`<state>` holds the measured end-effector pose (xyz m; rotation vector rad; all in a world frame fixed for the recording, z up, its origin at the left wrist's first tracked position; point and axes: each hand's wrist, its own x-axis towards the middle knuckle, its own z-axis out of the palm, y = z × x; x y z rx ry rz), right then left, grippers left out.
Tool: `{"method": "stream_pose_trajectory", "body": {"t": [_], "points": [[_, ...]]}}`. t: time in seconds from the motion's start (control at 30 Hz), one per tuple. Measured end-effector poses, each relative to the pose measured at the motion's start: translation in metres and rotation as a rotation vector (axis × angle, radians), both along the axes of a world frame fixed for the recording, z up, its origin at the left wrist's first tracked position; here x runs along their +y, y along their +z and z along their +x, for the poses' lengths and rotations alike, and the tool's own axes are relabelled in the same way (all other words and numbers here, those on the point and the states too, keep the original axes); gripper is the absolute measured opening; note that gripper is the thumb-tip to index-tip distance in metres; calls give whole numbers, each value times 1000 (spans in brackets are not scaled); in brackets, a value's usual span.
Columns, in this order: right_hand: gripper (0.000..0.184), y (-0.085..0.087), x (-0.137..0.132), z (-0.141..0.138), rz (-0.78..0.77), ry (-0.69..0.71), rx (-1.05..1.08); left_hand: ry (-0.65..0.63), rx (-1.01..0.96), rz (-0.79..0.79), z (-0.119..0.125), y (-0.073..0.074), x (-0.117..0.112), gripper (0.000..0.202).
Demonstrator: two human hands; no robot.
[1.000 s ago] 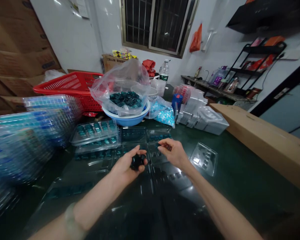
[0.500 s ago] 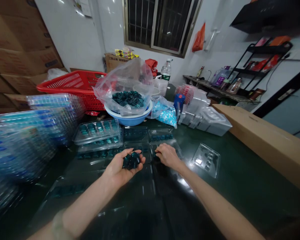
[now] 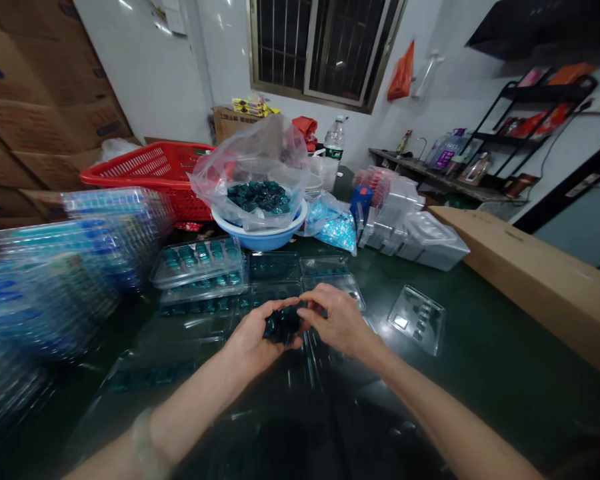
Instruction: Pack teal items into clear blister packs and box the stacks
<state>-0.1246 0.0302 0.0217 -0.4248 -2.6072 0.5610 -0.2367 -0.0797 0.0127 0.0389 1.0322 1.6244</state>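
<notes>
- The left hand (image 3: 256, 335), palm up, cups a clutch of dark teal pieces (image 3: 281, 325) near the tabletop's (image 3: 485, 373) middle.
- The right hand (image 3: 343, 325) has its fingertips at those pieces; whether it grips one is hidden.
- Just beyond, flat clear trays (image 3: 324, 263) lie in rows.
- A loose clear tray (image 3: 433, 338) lies toward the right edge.
- Toward the far edge, a blue basin (image 3: 266, 241) carries a bag of teal pieces.
- Blurred tray stacks (image 3: 83, 267) line the left edge.
</notes>
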Motion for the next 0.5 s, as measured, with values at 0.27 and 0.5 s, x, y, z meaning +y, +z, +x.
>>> {"method": "stream_pose_trajectory", "body": {"t": [0.27, 0.5], "points": [[12, -6, 1, -2, -197, 24, -136, -130, 222, 71, 12, 3, -3, 15], [15, -16, 5, 4, -850, 83, 38, -216, 430, 19, 16, 2, -11, 17]]}}
